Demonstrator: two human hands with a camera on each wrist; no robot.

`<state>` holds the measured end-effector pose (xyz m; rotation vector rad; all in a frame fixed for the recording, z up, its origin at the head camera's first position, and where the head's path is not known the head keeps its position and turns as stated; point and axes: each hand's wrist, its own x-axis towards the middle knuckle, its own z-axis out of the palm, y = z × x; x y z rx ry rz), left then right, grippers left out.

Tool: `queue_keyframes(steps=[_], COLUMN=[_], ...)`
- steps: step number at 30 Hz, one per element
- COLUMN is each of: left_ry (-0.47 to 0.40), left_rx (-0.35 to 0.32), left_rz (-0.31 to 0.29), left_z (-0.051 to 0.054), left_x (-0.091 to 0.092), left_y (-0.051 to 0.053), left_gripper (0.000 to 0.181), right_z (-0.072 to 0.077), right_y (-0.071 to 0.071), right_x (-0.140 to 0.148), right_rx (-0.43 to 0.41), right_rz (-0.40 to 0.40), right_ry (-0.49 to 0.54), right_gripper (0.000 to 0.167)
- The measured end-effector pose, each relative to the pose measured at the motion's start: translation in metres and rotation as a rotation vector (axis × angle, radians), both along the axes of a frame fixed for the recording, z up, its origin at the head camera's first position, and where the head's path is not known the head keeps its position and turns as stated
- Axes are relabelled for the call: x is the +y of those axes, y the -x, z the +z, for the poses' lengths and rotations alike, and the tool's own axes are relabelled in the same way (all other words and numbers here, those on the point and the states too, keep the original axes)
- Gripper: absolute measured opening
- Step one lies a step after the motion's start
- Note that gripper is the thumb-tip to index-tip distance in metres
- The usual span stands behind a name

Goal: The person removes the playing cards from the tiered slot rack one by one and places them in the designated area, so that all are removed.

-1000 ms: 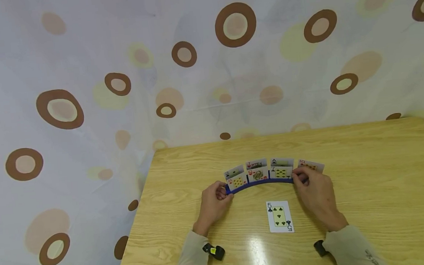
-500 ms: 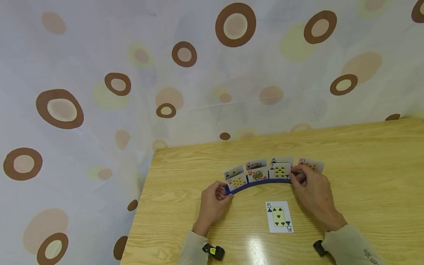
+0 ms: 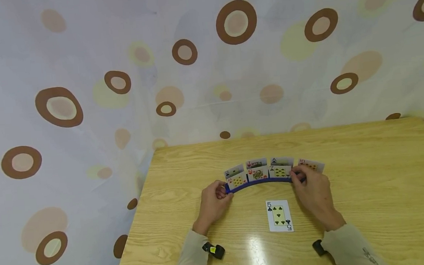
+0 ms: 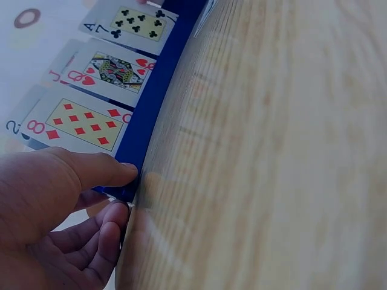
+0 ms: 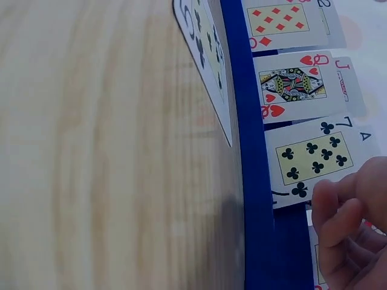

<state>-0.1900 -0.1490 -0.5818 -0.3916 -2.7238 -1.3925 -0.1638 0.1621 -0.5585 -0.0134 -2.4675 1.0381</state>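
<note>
A curved blue card holder stands on the table with playing cards upright in two rows. My left hand pinches its left end, thumb in front, beside the eight of diamonds. At the front right slot, my right hand pinches the lower right edge of the seven of clubs. Left of that card is the queen of hearts. Behind them stand a two, a jack, an ace and a red ten, the ten partly hidden by my right hand.
A five of clubs lies face up on the wooden table, in front of the holder and between my forearms. A patterned curtain hangs behind and to the left of the table.
The seven of clubs rose slightly and shifted left half a second ago, and now sits lower in the holder, with my right hand at its edge. My left hand has stayed in place.
</note>
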Motion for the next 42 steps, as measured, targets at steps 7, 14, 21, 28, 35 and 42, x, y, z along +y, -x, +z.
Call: queue_keyframes(steps=[7, 14, 21, 28, 35, 42], left_ry=[-0.006, -0.006, -0.016, -0.014, -0.015, 0.003], left_rx=[-0.001, -0.012, -0.017, -0.027, -0.021, -0.021], left_rz=[0.003, 0.005, -0.001, -0.001, -0.007, -0.005], left_z=[-0.001, -0.001, -0.001, -0.004, -0.004, -0.004], left_x=[0.0, -0.001, -0.002, -0.004, -0.006, -0.006], left_y=[0.002, 0.004, 0.007, 0.007, 0.008, 0.007], left_gripper=[0.026, 0.026, 0.026, 0.026, 0.026, 0.027], right_z=[0.002, 0.006, 0.012, 0.014, 0.013, 0.012], right_y=[-0.01, -0.022, -0.033, -0.047, -0.058, -0.061], right_x=[0.005, 0.018, 0.028, 0.037, 0.051, 0.058], right_rx=[0.088, 0.092, 0.014, -0.139, -0.301, -0.415], right_rz=[0.057, 0.088, 0.093, 0.114, 0.158, 0.171], right_ry=[-0.016, -0.013, -0.015, 0.032, 0.041, 0.027], right_gripper=[0.005, 0.01, 0.006, 0.009, 0.018, 0.022])
